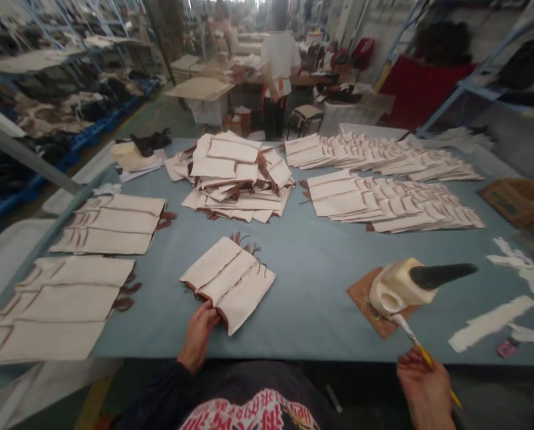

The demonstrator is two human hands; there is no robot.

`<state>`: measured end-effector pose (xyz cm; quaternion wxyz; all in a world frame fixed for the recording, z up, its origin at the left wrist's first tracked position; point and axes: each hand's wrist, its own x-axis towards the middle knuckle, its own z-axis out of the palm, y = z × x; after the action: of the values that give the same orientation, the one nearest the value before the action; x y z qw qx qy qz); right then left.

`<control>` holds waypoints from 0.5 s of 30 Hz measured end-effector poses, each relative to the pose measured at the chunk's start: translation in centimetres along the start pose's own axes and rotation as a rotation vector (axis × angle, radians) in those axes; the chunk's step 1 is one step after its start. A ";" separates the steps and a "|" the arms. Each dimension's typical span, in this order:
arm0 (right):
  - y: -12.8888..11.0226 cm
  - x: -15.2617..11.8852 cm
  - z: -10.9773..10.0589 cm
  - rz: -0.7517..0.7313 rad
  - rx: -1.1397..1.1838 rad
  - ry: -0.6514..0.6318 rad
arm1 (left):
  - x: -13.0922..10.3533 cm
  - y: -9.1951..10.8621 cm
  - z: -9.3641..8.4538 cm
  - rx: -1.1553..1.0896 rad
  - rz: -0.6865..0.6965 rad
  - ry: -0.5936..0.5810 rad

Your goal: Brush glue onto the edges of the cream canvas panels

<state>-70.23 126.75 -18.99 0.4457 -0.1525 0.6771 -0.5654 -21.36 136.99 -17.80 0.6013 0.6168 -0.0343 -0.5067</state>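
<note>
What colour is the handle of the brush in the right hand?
Yellow: the brush handle in the right hand shows best in the head view.

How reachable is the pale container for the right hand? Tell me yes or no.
Likely yes: the right hand is close by, and only the yellow-handled brush it holds reaches between it and the pale container.

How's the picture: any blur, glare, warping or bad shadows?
Head view: edges look stretched, wide-angle style; the far person is soft and hazy, the head pixelated; the table is fairly evenly lit, shadows faint, no harsh glare; the held cloth reads clearer than the background.
</note>
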 end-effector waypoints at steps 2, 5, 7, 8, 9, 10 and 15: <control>-0.6 -1.1 1.2 0.038 0.044 -0.013 | 0.1 0.0 0.5 -0.063 -0.041 -0.023; -0.9 -3.5 4.1 0.096 0.092 -0.076 | 0.0 -0.3 1.2 -0.170 -0.119 -0.048; -0.6 -5.4 6.6 0.125 0.095 -0.142 | -0.1 -0.9 1.5 -0.206 -0.165 -0.055; -0.3 -6.5 7.8 0.135 0.090 -0.177 | -0.2 -1.3 1.5 -0.216 -0.184 -0.056; 0.1 -7.7 9.1 0.146 0.079 -0.217 | -0.3 -1.6 1.5 -0.221 -0.197 -0.056; 0.5 -9.0 10.3 0.155 0.067 -0.259 | -0.4 -2.0 1.6 -0.223 -0.204 -0.056; 2.4 -15.0 15.6 0.147 -0.046 -0.501 | -1.3 -3.9 2.2 -0.172 -0.203 -0.072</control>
<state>-49.07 128.36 -14.16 0.6359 -0.2483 0.5674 -0.4605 -25.67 137.34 -19.57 0.5959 0.5450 0.0504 -0.5877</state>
